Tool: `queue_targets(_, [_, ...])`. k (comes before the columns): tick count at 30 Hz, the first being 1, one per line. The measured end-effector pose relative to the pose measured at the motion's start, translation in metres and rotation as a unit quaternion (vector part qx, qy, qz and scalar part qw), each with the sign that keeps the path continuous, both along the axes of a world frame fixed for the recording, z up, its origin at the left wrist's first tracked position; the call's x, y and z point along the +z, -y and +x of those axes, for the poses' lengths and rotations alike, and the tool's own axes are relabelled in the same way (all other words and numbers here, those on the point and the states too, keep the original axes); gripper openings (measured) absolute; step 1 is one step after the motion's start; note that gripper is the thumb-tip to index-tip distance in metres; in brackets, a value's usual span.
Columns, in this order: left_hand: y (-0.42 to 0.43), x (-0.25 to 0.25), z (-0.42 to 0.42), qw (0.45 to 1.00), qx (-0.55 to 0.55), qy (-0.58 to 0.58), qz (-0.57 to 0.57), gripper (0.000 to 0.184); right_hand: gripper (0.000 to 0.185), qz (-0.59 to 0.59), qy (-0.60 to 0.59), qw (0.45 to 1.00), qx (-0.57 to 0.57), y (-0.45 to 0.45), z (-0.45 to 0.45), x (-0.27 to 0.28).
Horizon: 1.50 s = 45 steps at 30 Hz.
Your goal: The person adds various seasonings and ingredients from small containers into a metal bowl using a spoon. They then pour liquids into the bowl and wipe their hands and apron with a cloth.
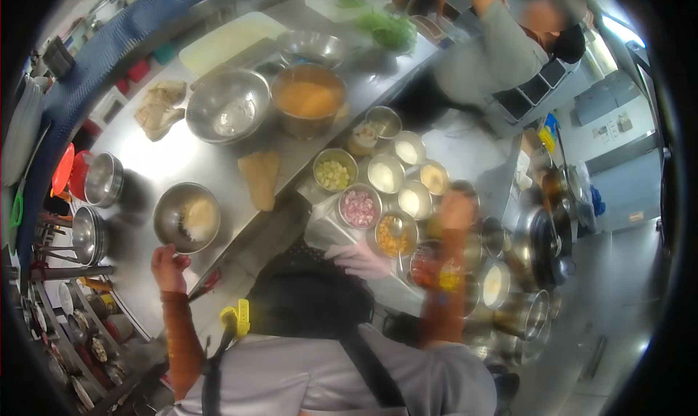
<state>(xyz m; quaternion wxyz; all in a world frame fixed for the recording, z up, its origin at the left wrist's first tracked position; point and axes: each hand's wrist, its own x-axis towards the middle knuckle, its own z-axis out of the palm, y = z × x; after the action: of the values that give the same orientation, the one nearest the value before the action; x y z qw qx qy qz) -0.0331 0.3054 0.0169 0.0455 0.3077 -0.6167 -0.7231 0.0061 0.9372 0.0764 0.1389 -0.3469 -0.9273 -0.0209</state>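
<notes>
My left hand [169, 268] is at the near rim of a steel mixing bowl [163, 220], its curled fingers gripping the edge. Inside the bowl lie a pale, beige heap [199, 221] and some small dark bits. To the right, my right hand [456, 209] reaches over a cluster of metal containers; its fingers are blurred, and whether they hold anything is unclear. Around it stand tins of yellow-orange pieces [392, 232], chopped purple onion [359, 207], a white ingredient [414, 201] and a tan powder [434, 178]. A tin of diced green pieces [334, 172] is farther left.
A pot of orange liquid [310, 96] and a large steel bowl [227, 105] stand at the back of the counter. A folded brown cloth [259, 178] lies nearer. Stacked bowls [89, 234] are at left, pots [531, 313] at right. Another person [494, 56] works beyond the counter.
</notes>
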Motion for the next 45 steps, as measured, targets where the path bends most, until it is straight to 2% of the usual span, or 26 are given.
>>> queue_targets(2, [0.01, -0.011, -0.001, 1.0, -0.015, 0.011, -0.002, 0.011, 0.034, 0.012, -0.062, 0.997, 0.036, 0.019, 0.001, 0.028])
queue_targets(4, [0.007, -0.016, -0.002, 1.0, -0.014, 0.012, 0.0, 0.01, 0.033, 0.047, -0.108, 0.987, 0.108, 0.004, 0.005, 0.022])
queue_targets(7, [-0.001, -0.01, -0.004, 1.0, 0.014, 0.008, 0.006, 0.011, 0.032, 0.04, 0.049, 0.991, 0.118, -0.007, 0.009, 0.008])
queue_targets(10, [-0.002, -0.017, -0.012, 1.0, 0.02, 0.017, 0.009, 0.014, 0.035, -0.022, 0.091, 0.995, 0.03, 0.018, 0.006, -0.022])
queue_targets(12, [0.005, -0.035, -0.012, 1.0, 0.009, 0.027, 0.005, 0.018, 0.035, -0.035, 0.063, 0.992, 0.105, -0.001, 0.015, -0.08])
queue_targets(13, [0.006, -0.036, -0.01, 1.0, 0.005, 0.026, 0.004, 0.019, 0.036, -0.042, 0.046, 0.987, 0.146, 0.006, 0.009, -0.082])
queue_targets(16, [0.011, -0.038, -0.014, 1.0, -0.004, 0.021, 0.006, 0.02, 0.035, -0.087, -0.03, 0.994, 0.062, 0.021, 0.019, -0.074])
queue_targets(18, [0.008, -0.042, -0.02, 1.0, -0.007, 0.018, 0.02, 0.021, 0.034, -0.081, 0.002, 0.991, 0.11, 0.002, 0.029, -0.101])
queue_targets(19, [0.006, -0.043, -0.022, 0.999, -0.005, 0.016, 0.029, 0.022, 0.034, -0.077, 0.018, 0.988, 0.136, 0.0, 0.03, -0.1])
queue_targets(20, [0.004, -0.044, -0.023, 1.0, -0.005, 0.014, 0.028, 0.022, 0.032, -0.088, 0.008, 0.992, 0.092, 0.001, 0.033, -0.099])
queue_targets(23, [0.006, -0.039, -0.024, 1.0, 0.001, 0.016, 0.027, 0.023, 0.033, -0.091, 0.003, 0.993, 0.071, 0.011, 0.044, -0.086])
queue_targets(26, [0.006, -0.035, -0.03, 0.999, 0.006, 0.022, 0.035, 0.025, 0.03, -0.093, -0.049, 0.992, 0.073, 0.028, 0.057, -0.055])
queue_targets(29, [0.01, -0.039, -0.032, 0.999, 0.01, 0.028, 0.026, 0.026, 0.024, -0.101, -0.199, 0.969, 0.11, 0.035, 0.058, -0.02])
queue_targets(32, [0.015, -0.041, -0.032, 0.999, 0.009, 0.024, 0.029, 0.026, 0.019, -0.089, -0.293, 0.947, 0.094, 0.043, 0.057, 0.015])
queue_targets(35, [0.012, -0.038, -0.036, 0.999, 0.014, 0.029, 0.007, 0.027, 0.019, -0.054, -0.269, 0.951, 0.146, 0.03, 0.072, -0.005])
queue_targets(37, [0.011, -0.04, -0.035, 0.999, 0.029, 0.024, 0.0, 0.027, 0.019, -0.081, -0.036, 0.99, 0.106, 0.028, 0.085, -0.012])
queue_targets(38, [0.012, -0.042, -0.035, 0.999, 0.032, 0.021, -0.01, 0.028, 0.018, -0.095, 0.084, 0.988, 0.084, 0.028, 0.088, -0.015])
queue_targets(41, [0.011, -0.047, -0.028, 0.999, 0.044, 0.019, -0.023, 0.029, 0.02, -0.069, -0.17, 0.978, 0.096, 0.035, 0.083, -0.019])
queue_targets(44, [0.01, -0.047, -0.029, 0.998, 0.05, 0.011, -0.025, 0.028, 0.017, -0.218, -0.306, 0.924, 0.068, 0.044, 0.067, 0.003])
queue_targets(45, [0.011, -0.049, -0.029, 0.998, 0.051, 0.01, -0.034, 0.028, 0.015, -0.339, -0.312, 0.886, 0.057, 0.041, 0.063, -0.004])
